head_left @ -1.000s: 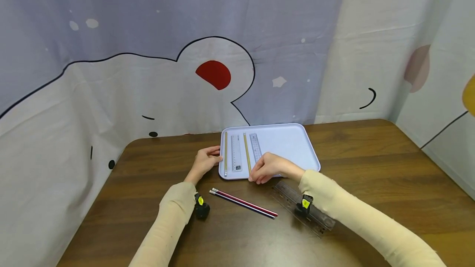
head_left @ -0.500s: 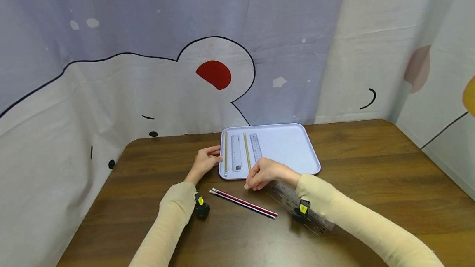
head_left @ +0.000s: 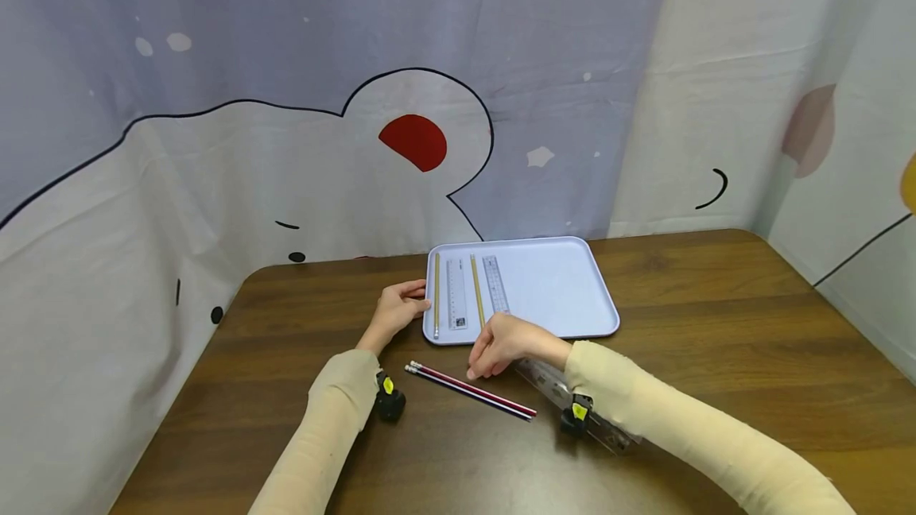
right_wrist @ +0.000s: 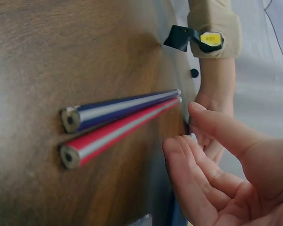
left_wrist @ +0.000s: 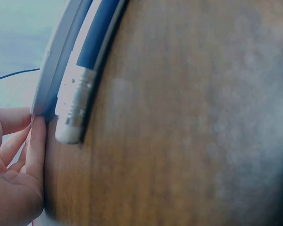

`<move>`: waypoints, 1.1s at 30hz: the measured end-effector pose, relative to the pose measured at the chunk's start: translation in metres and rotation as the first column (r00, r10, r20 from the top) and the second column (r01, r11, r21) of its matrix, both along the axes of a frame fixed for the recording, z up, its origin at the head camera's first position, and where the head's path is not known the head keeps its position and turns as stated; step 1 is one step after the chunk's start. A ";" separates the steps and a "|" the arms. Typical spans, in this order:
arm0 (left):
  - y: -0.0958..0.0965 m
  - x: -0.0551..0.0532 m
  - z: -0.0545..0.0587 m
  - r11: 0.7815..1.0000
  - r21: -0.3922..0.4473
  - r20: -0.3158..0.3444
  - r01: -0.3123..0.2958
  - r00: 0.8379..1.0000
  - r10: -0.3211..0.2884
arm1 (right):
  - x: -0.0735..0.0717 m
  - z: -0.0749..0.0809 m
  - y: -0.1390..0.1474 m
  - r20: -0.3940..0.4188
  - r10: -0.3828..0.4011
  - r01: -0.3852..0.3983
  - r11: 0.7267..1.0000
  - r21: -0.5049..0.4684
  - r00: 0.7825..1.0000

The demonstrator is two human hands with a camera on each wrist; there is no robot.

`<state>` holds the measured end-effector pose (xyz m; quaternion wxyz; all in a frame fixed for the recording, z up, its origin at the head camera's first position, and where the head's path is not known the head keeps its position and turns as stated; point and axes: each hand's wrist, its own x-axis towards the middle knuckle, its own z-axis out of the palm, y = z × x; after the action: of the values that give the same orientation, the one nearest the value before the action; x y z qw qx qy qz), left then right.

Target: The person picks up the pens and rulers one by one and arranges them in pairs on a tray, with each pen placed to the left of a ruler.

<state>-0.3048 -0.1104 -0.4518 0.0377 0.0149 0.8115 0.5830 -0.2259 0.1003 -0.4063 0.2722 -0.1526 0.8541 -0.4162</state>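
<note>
My left hand (head_left: 396,312) pinches the left rim of a white tray (head_left: 558,284) between thumb and fingers, which the left wrist view shows close up. Just in front of the tray, my right hand (head_left: 504,346) hovers with nothing in it; in the right wrist view a gap shows between thumb and fingertips. Below it on the table lie a red-and-white striped pencil (right_wrist: 118,134) and a blue-and-white striped pencil (right_wrist: 122,108), side by side. Inside the tray are two yellow pencils, one at the left (head_left: 436,296), and two clear rulers, one between the pencils (head_left: 456,292).
Clear plastic rulers (head_left: 547,380) lie on the wooden table (head_left: 701,316) under my right forearm and partly hidden by it. A patterned curtain (head_left: 286,165) hangs behind the table's far edge. Each wrist wears a small black camera (head_left: 390,402).
My right hand has moved off the tray's front edge, toward me and slightly left, nearer the striped pencils. The left hand has stayed at the tray's rim.
</note>
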 end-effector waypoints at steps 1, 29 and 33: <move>0.000 0.000 0.000 1.000 -0.003 0.001 0.000 1.000 0.000 | 0.000 -0.001 -0.001 -0.004 0.006 -0.006 1.000 0.006 1.000; 0.000 -0.003 -0.004 1.000 0.015 -0.010 0.000 1.000 0.000 | 0.005 -0.006 -0.016 -0.048 0.020 -0.014 0.993 0.120 0.999; -0.001 -0.003 -0.004 1.000 0.003 -0.011 0.000 1.000 0.000 | 0.005 -0.005 -0.017 -0.054 0.013 -0.005 0.991 0.132 0.998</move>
<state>-0.3080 -0.1111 -0.4562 0.0333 0.0185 0.8108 0.5840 -0.2207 0.0830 -0.4117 0.2600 -0.1495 0.8862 -0.3531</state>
